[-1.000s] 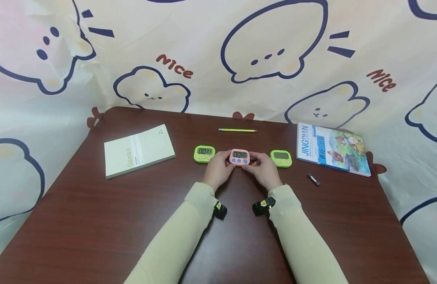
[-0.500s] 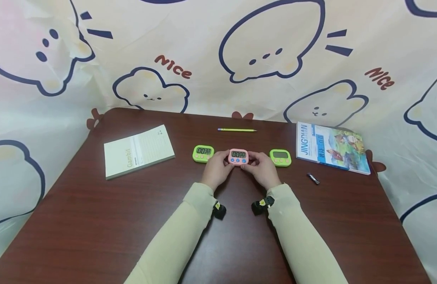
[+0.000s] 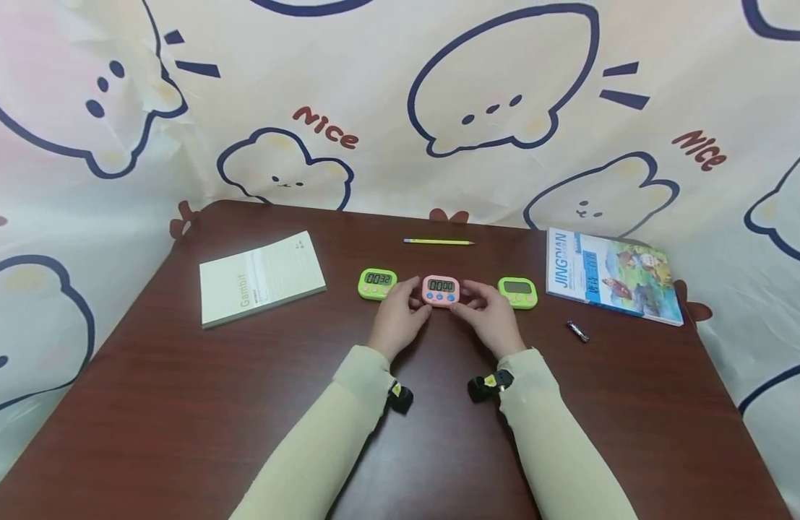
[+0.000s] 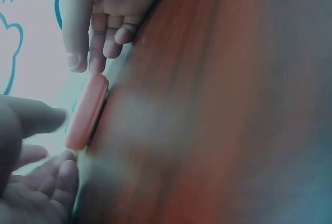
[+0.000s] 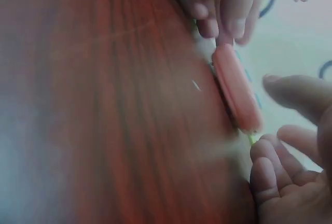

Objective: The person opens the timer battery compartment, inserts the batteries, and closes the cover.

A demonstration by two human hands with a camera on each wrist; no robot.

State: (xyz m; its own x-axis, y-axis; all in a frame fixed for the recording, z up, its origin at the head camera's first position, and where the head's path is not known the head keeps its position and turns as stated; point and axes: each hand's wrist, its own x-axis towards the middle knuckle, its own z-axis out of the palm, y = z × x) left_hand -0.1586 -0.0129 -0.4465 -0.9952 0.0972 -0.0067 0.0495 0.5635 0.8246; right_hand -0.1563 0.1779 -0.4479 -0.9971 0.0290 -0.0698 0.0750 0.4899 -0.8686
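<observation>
A pink digital timer [image 3: 441, 291] with blue buttons stands on the table [image 3: 243, 404], its display showing zeros. My left hand [image 3: 397, 321] is at its left side, fingers loosely spread and not gripping. At its right side, my right hand [image 3: 493, 321] has thumb and fingers parted around the corner. In the right wrist view, the right thumb [image 5: 290, 92] is clear of the pink timer [image 5: 236, 92]. A left fingertip appears to touch its far end there. A green timer [image 3: 376, 284] with lit digits sits beside the left hand. Another green timer [image 3: 517, 292], screen blank, lies by the right hand.
A yellow pencil [image 3: 439, 242] lies behind the timers. To the left is a pale green book [image 3: 263, 282]; at the right, a colourful book [image 3: 614, 274]. A small battery [image 3: 577, 331] lies in front of that book. A patterned cloth [image 3: 386, 87] hangs behind.
Both hands have loosened from the pink timer, and the right hand has drawn slightly back to the right. The left green timer's digits differ. The head view has shifted slightly.
</observation>
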